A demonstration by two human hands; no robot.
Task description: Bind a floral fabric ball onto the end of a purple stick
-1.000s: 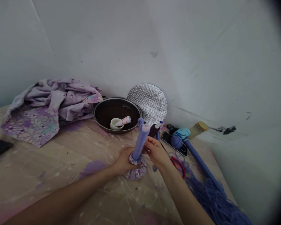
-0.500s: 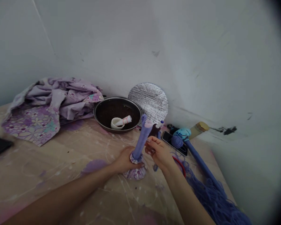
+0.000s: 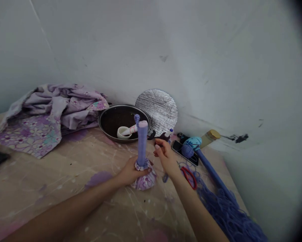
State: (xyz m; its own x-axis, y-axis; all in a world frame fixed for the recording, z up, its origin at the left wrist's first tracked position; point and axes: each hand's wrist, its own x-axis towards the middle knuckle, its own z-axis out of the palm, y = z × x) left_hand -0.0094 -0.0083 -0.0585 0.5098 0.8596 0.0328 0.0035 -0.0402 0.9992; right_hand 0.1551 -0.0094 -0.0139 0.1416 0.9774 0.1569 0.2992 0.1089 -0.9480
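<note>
Lilac yarn-wrapped tube [image 3: 142, 144] stands near-upright mid-table, nearer me than the pan [image 3: 109, 126]; its foot goes into a gathered floral fabric skirt [image 3: 144, 182]; can't tell if that rests on the tablecloth [image 3: 108, 211]; my L hand [image 3: 132, 172] is wrapped round the gathered neck, thumb across the near side; my R hand [image 3: 166, 161] is just right of the tube, apart from it, fingers curled w/ thumb close to index; can't tell if anything's pinched btwn them.

Tube's prob. light & fairly stiff, wrap a bit grippy but apt to slide if twisted; skirt looks soft, would crush; best hold = low at the neck, w/ light steadying mid-tube; I'd avoid the thin knobbly bit [image 3: 137, 118] up top, looks easily bent.

Right: red-handled tool [image 3: 194, 184], yarn ball [image 3: 187, 151], loose yarn [image 3: 229, 215]; far left: floral cloth [image 3: 31, 134].
</note>
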